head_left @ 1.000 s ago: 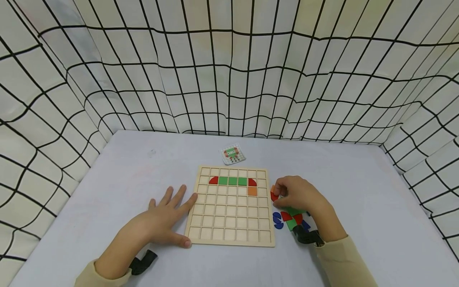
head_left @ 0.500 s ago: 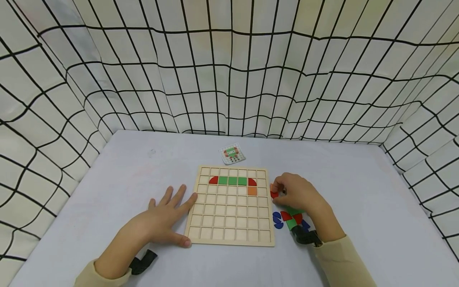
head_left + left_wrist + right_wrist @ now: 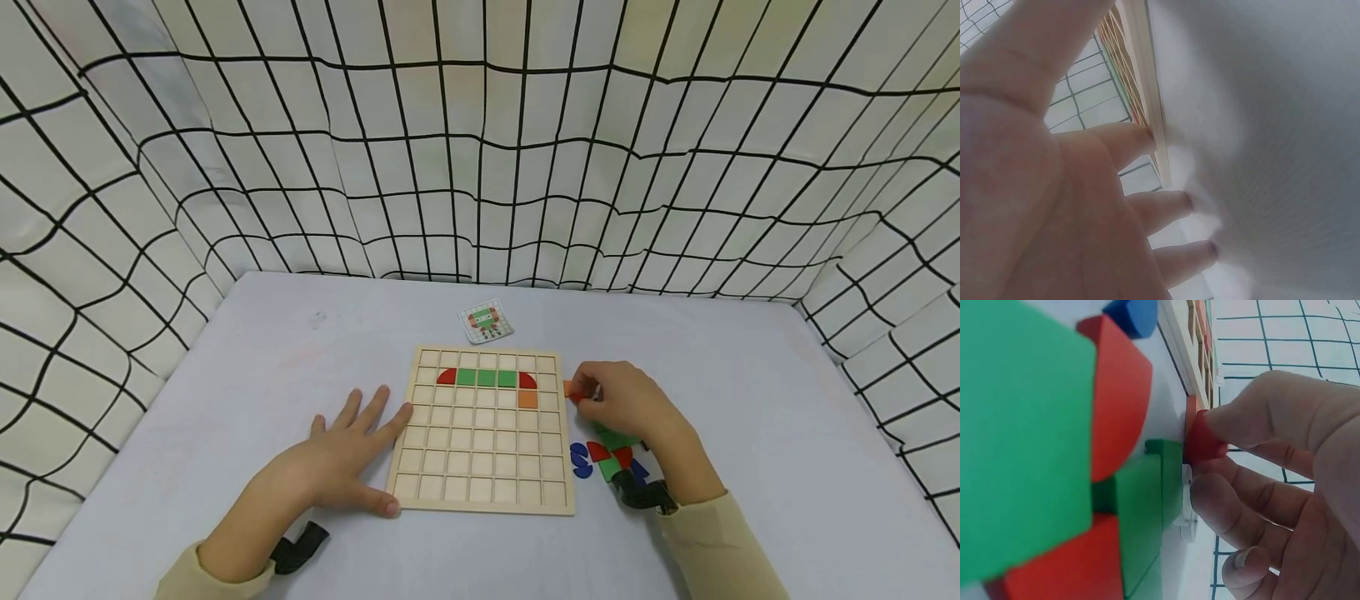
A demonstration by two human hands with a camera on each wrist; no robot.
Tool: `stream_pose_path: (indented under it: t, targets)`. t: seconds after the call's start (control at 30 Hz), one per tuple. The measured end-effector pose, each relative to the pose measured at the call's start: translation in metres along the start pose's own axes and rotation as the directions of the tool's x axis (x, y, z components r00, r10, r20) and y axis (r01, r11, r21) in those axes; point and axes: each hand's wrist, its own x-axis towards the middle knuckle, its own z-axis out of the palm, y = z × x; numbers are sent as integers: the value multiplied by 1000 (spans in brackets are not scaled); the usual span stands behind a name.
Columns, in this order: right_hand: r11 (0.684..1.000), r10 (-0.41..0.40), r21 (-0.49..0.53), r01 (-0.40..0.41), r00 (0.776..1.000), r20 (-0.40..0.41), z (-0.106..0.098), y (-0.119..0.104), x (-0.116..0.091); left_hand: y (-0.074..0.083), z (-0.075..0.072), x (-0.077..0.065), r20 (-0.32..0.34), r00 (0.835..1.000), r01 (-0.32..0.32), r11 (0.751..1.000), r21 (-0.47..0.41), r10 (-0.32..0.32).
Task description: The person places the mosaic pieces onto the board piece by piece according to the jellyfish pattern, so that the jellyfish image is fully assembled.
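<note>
In the head view, the left hand (image 3: 345,460) is spread with fingers straight, touching the left edge of the wooden board (image 3: 483,442); the right hand (image 3: 619,403) is just beyond its right edge. The left wrist view shows those fingers extended. In the right wrist view, the right hand pinches a red piece (image 3: 1202,442); whether it touches the worktop (image 3: 315,333) is hard to tell.

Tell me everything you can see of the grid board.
The grid board is squarish, pale, wood-like, with a rim and thin ridges forming cells. It lies flat on the table. The second row from the far edge holds three green squares between two red quarter-rounds; below the right one sits an orange square. The left grip touches its left edge.
</note>
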Motion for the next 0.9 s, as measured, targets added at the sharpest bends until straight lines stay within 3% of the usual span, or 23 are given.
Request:
stream_pose_path:
  t: [0.47, 0.8, 0.9]
  targets:
    - [991, -61, 119, 68, 996, -58, -1, -3, 2, -1, 1, -1, -3, 1000, -4, 1000, 0, 4]
    - [942, -214, 245, 230, 973, -90, 3, -11, 2, 0, 0, -1, -2, 1000, -1, 1000, 1, 1]
    - [935, -222, 265, 235, 972, -79, 4, -14, 2, 0, 0, -1, 0, 1000, 0, 1000, 0, 0]
